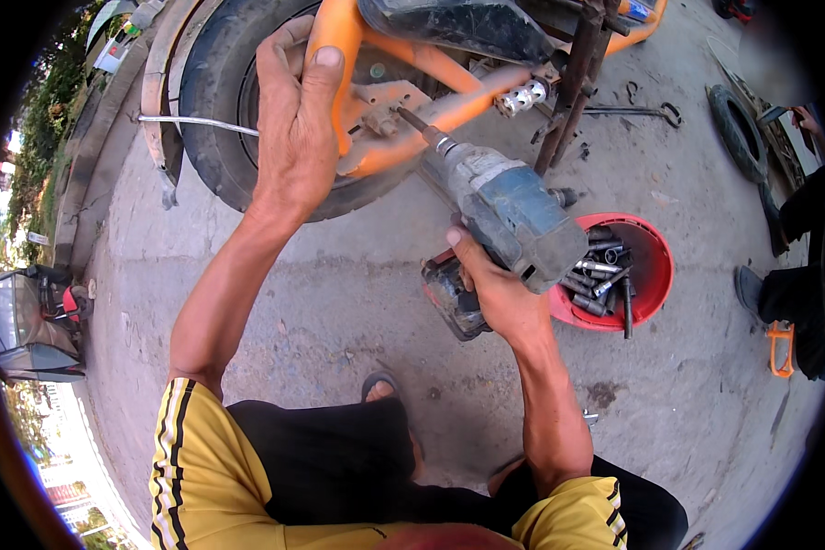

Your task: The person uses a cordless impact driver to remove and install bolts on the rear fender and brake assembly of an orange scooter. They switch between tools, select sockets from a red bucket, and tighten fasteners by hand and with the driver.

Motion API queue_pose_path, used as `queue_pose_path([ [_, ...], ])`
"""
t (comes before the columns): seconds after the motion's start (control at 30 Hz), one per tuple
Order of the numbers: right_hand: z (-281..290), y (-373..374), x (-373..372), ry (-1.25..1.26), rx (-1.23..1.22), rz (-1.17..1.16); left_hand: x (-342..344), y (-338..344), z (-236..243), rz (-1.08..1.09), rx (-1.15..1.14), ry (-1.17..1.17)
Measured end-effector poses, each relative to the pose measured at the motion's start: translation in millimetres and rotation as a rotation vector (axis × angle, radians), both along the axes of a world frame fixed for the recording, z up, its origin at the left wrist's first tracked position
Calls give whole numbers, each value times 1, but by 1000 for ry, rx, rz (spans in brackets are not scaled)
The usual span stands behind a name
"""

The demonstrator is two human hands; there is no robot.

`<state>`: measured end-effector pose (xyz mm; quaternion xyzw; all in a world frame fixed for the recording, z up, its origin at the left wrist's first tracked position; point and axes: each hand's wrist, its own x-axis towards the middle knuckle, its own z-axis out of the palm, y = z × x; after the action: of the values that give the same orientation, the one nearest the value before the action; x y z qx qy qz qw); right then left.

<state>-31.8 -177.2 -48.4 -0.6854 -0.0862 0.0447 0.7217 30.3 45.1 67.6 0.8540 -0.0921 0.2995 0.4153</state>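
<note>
"Driver (515,203): where is it?"
"Gripped by the right hand (506,295), near and right of the frame (458,111), long axis slanting far-left, tip at the bolt (381,123), contact unclear."
"Left hand (298,151)?"
"Curled round the frame, left of the bolt."

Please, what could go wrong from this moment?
The power tool in the right grip might slip off line, as its tip points at a fitting on the orange frame. The bare left grip, on that frame nearby, could then be struck. A careless swing might also upset the red bucket of sockets, which appears close to the tool.
</note>
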Motion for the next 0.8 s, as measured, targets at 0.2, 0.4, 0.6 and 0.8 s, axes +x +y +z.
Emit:
queue_pose_path([
  [0.2, 1, -5, 3, -314, -265, -50, 2, -9, -2, 61, -51, -10],
  [0.4, -12, 8, -6, 57, -35, -19, 3, -9, -7, 28, -45, -29],
  [0.6, -3, 8, -3, 75, -9, -48, -3, -12, 0, 19, -64, 45],
  [0.8, -15, 8, 1, -67, -1, -96, 2, -11, -6, 52, 0, -34],
])
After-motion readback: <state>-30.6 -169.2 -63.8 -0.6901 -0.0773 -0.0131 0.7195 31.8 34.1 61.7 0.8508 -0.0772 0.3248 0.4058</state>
